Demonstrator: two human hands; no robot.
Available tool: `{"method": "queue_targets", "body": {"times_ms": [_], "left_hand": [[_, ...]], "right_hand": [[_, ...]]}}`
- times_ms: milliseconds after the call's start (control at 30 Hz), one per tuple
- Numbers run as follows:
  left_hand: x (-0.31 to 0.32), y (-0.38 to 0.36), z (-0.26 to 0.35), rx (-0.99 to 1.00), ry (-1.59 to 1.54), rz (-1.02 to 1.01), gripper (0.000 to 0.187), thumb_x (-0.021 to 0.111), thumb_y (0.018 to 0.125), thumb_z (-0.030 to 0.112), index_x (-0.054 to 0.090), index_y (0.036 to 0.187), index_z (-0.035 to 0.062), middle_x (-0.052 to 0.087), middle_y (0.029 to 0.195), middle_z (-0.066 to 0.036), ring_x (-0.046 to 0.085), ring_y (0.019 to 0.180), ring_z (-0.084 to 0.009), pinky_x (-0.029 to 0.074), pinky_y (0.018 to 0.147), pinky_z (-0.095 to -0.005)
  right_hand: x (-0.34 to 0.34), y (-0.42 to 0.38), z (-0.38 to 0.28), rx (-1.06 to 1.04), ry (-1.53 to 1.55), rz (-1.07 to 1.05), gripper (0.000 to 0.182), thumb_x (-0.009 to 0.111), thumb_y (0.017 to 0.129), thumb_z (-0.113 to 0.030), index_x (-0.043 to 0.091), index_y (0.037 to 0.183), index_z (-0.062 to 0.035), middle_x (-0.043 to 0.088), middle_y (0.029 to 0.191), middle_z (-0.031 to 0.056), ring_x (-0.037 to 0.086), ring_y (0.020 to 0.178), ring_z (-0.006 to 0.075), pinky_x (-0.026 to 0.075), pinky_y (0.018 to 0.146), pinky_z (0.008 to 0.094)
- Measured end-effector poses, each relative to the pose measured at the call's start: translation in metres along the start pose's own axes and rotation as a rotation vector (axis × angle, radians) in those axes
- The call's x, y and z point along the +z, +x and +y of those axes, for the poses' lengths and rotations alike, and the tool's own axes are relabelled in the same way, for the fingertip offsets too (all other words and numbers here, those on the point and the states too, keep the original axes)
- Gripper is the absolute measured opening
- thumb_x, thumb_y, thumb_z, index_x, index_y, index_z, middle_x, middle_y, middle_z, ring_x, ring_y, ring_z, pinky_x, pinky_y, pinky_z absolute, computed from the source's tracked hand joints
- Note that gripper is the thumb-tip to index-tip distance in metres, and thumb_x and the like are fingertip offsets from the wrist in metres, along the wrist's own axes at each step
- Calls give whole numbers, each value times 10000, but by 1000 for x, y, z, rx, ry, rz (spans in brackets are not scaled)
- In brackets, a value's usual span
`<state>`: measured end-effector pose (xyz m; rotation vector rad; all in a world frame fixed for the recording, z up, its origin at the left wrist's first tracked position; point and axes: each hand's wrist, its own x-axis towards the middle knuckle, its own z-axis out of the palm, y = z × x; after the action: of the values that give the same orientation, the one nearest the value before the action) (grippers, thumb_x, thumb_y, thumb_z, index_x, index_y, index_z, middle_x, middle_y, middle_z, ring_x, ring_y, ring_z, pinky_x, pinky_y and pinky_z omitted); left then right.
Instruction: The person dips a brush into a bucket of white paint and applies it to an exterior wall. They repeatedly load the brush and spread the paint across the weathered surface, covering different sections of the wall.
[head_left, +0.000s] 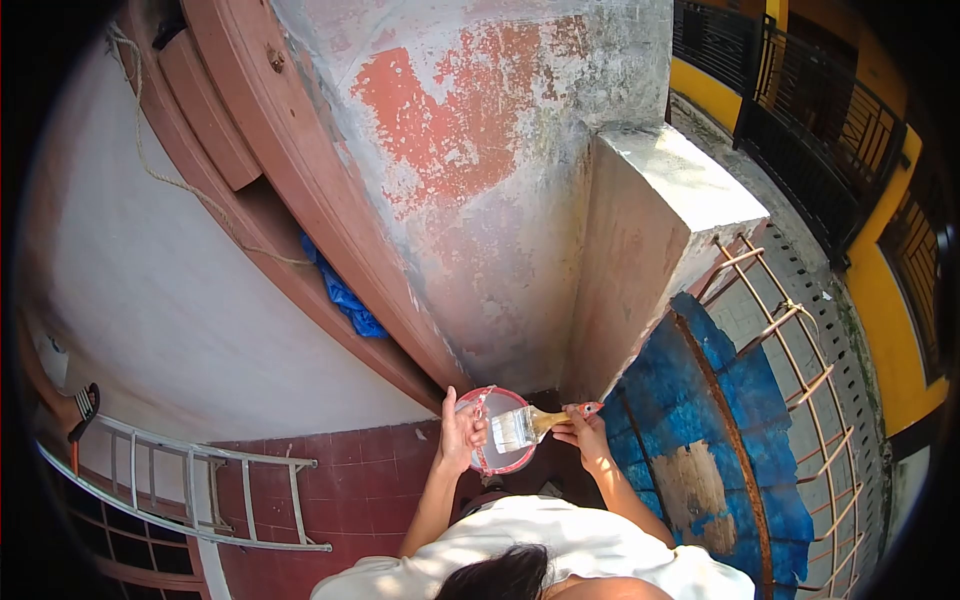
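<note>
**My right hand (pixel 583 437) holds a brush (pixel 515 429) over the bucket (pixel 506 469)**

In the head view, the red-rimmed bucket sits in front of my body, and I take every place from it. My left hand (pixel 462 430) is at its left side, fingers curled in at the rim and thumb pointing up; I have the bucket by that edge. My right hand is at its right side, fingers closed around the brush's wooden handle, with the red handle end poking out beyond them. The brush lies nearly level, its whitish bristles above the bucket's mouth; I cannot tell whether they touch the rim. Inside the bucket the surface looks pale.

Beyond the bucket rises a wall (pixel 450 130) with flaking red and whitish paint, and a pillar (pixel 685 180) with a sunlit top stands beyond it to the right. Long reddish beams (pixel 290 150) slant away from the bucket to the upper left, with crumpled blue plastic (pixel 345 300) tucked between them and a rope (pixel 180 180) hanging farther left. Well to the left of the bucket lies a metal ladder (pixel 215 500) above red floor tiles (pixel 340 480), and past it shows another person's sandalled foot (pixel 85 405). To the right of the bucket is a worn blue panel (pixel 720 400), with rusty bars (pixel 830 430) along its far side.
</note>
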<state>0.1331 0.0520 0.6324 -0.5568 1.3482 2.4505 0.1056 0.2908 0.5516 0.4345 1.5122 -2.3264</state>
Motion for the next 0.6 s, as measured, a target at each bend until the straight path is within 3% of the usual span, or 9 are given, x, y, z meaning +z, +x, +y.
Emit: {"method": "queue_targets", "body": {"times_ms": [267, 600], "left_hand": [[3, 4, -5, 3, 2, 8, 754, 271, 842, 795, 510, 883, 81, 373, 633, 44, 309, 456, -56, 257, 470, -208], [-5, -1, 5, 33, -41, 2, 782, 295, 808, 829, 511, 899, 83, 372, 633, 46, 319, 464, -51, 275, 475, -207]], "right_hand": [[-6, 4, 1, -49, -19, -6, 243, 582, 949, -242, 608, 1030, -15, 671, 868, 104, 673, 714, 156, 580, 625, 255], [-4, 11, -8, 49, 44, -29, 260, 564, 959, -286, 605, 1001, -33, 675, 863, 117, 683, 739, 167, 587, 641, 263]]}}
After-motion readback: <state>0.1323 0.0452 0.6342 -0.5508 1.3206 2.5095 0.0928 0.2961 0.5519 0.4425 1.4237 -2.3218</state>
